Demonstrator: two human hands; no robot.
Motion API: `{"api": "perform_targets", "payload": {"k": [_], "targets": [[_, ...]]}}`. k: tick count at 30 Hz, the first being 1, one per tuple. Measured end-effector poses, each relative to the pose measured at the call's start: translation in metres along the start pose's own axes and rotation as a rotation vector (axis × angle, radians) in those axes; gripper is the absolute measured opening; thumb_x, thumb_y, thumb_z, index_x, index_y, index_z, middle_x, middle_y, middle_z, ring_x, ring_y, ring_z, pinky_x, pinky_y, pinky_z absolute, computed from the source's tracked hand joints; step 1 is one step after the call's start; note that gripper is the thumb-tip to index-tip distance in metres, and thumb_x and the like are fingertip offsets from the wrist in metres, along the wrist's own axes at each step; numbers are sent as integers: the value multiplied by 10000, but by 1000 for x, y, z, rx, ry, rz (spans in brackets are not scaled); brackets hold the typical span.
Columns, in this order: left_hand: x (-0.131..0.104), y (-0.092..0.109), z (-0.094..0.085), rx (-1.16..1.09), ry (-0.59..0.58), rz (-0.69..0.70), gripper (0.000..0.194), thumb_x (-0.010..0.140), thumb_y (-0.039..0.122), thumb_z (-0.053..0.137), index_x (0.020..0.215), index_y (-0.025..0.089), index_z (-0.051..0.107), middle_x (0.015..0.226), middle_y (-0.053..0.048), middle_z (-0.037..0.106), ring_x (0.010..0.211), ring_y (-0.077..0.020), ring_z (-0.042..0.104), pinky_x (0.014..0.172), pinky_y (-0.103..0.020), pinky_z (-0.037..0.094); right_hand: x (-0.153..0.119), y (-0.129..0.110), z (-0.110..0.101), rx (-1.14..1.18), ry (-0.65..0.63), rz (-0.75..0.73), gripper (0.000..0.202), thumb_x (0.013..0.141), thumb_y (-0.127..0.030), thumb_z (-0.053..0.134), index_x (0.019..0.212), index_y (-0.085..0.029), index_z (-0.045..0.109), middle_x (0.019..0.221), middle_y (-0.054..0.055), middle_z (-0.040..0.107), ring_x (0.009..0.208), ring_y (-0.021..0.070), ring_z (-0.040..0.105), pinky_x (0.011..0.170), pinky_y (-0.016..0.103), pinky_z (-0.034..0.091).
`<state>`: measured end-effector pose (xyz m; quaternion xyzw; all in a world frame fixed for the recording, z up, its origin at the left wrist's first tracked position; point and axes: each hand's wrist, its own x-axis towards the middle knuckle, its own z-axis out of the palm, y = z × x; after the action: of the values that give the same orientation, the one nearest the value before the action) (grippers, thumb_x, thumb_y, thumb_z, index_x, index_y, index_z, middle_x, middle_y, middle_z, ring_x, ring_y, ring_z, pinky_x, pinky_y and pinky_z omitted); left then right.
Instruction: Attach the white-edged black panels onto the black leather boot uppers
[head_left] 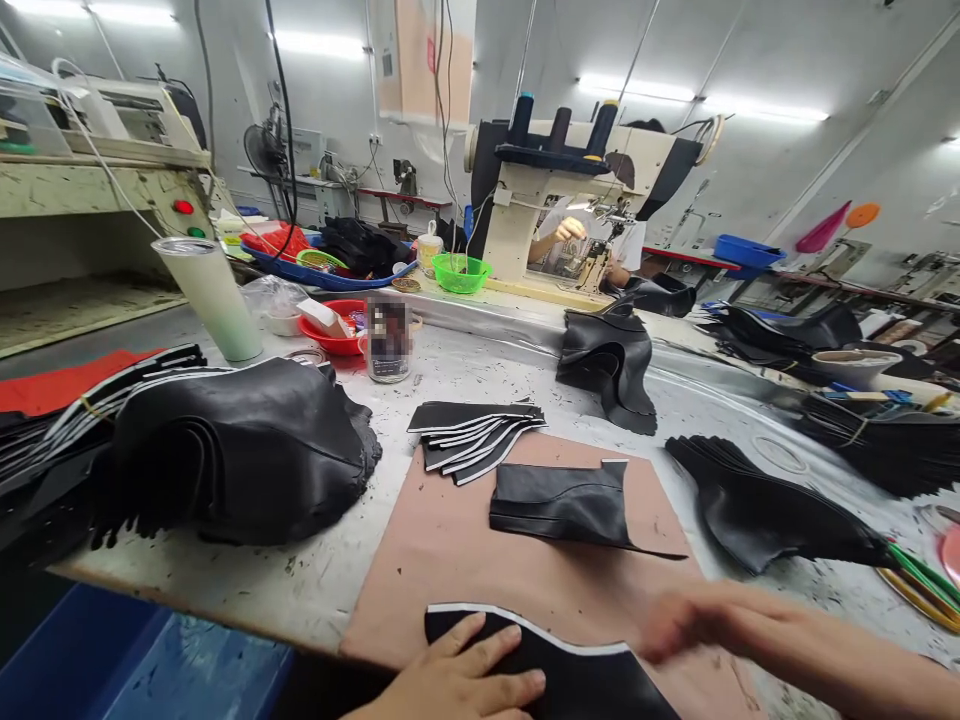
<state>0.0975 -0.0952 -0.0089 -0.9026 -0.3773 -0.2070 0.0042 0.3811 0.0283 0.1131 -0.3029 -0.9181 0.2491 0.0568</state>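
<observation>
Under my left hand (480, 670), fingers spread flat, lies a black leather piece (570, 680) with a white strip along its curved upper edge. My right hand (675, 620) is blurred by motion just above the piece's right end; whether it holds anything does not show. Both are over a pinkish-brown sheet (405, 570) on the worktable. Farther up the sheet rests a stitched black leather panel (562, 495). Beyond it a fan of white-edged black strips (480, 430) overlaps the sheet's top corner.
Large black leather stacks (255, 450) stand left, and another stack (772, 500) lies right. A glass jar (388, 350), red basket (337, 345) and pale tumbler (214, 300) stand at the back left. Behind a sewing machine (510, 230), another person's hand (570, 231) shows. A blue bin (187, 650) sits below the edge.
</observation>
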Motion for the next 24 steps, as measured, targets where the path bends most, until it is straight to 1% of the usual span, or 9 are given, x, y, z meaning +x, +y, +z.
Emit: {"api": "perform_targets", "payload": {"k": [1,2,4,6,8,11,14,19,24], "targets": [[0,1,-2,24,27,15,119,819,298,643,931,332,621,1130,148,647,1178,-148,525,1052,-302,363,18,-10,7,119,-121,51,268,908,-396,443,905,-273,681,874,40,688,833,193,655,689,259,510],[0,1,-6,41,42,16,71,838,298,619,898,336,619,1121,159,650,1154,-133,544,1039,-290,376,35,-21,16,187,-150,87,153,861,-317,540,953,-261,649,903,28,681,833,180,651,704,245,508],[0,2,-21,67,39,-29,88,855,304,584,939,308,610,1152,95,650,1103,-140,583,978,-281,438,61,-42,37,128,-168,76,373,667,-211,745,1007,-232,593,1001,28,649,898,195,629,756,252,496],[-1,2,-40,147,30,-160,301,812,336,612,1080,207,571,1180,-64,642,1043,-215,622,870,-329,519,74,-55,53,-13,-185,62,447,564,-142,800,946,-210,579,1037,37,622,872,207,621,733,263,482],[-2,1,-57,252,28,-305,520,720,328,682,1156,98,515,1126,-167,653,974,-286,646,769,-380,562,76,-59,61,-73,-226,104,396,593,-123,781,915,-214,569,953,11,638,775,187,625,640,245,450],[-3,0,-72,261,7,-466,457,642,128,672,1080,156,542,970,-84,705,837,-257,674,695,-362,574,69,-56,60,-50,-265,199,308,648,-161,755,883,-236,572,754,-40,645,668,171,611,538,229,370],[-1,-1,-76,-13,-42,-652,311,674,32,557,915,229,568,841,-4,677,733,-191,653,638,-297,538,62,-52,60,-56,-203,178,240,655,-168,755,785,-224,561,814,-22,640,736,175,599,597,235,379],[2,-8,-77,-544,-1,-991,74,749,162,497,730,228,526,732,15,609,687,-172,579,626,-281,434,54,-46,61,-63,-206,186,120,824,-121,576,827,-226,519,742,-37,661,625,144,599,505,224,334],[6,-13,-78,-821,17,-1101,114,729,244,465,736,219,576,687,19,612,666,-168,579,620,-274,429,63,-46,52,-349,-111,85,148,782,-94,620,776,-211,530,737,-1,654,667,195,607,571,265,395]]}}
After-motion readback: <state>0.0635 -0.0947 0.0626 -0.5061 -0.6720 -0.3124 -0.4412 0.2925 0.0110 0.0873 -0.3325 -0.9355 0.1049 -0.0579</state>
